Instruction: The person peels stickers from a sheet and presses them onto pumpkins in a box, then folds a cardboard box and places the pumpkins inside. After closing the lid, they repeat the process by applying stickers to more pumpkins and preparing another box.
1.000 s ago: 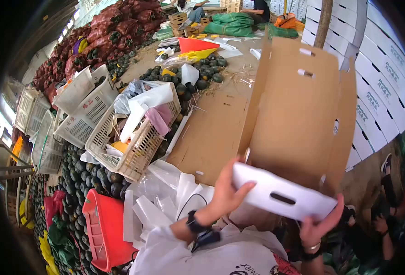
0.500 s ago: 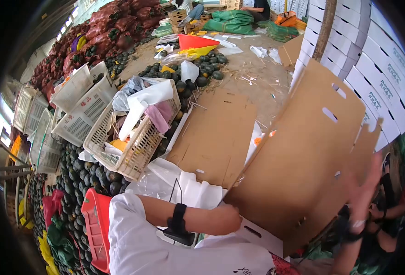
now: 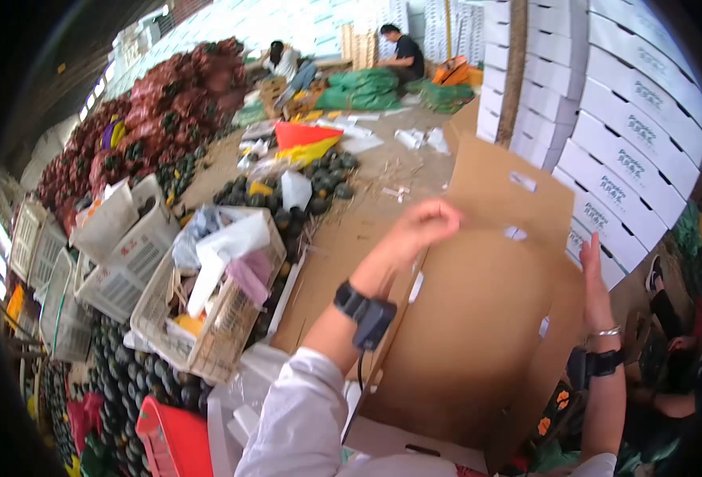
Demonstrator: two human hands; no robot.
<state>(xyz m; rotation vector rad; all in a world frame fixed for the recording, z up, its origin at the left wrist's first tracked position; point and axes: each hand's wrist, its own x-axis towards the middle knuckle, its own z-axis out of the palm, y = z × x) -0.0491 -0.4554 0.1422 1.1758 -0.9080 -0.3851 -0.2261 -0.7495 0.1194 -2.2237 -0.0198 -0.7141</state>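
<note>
A large brown cardboard box (image 3: 462, 318), partly folded, stands in front of me with slots in its flaps. At its upper left side, my left hand (image 3: 426, 226) has its fingers bent and pressed together at the edge; what lies between them is hidden. My right hand (image 3: 593, 270) is upright against the right side panel, fingers stretched out and palm toward the cardboard. Another flat cardboard sheet (image 3: 351, 270) lies on the ground beyond my left forearm.
A white crate (image 3: 200, 358) of scraps stands left, beside dark green pumpkins (image 3: 128, 381) and a red basket (image 3: 172, 441). White cartons (image 3: 629, 159) are stacked at right. Two people (image 3: 402, 54) sit far back. A person's dark-clothed leg shows at far right.
My left hand has moved up from the box's near lower corner to its upper left edge. My right hand has come against the right panel. The box has opened out, and the view has shifted.
</note>
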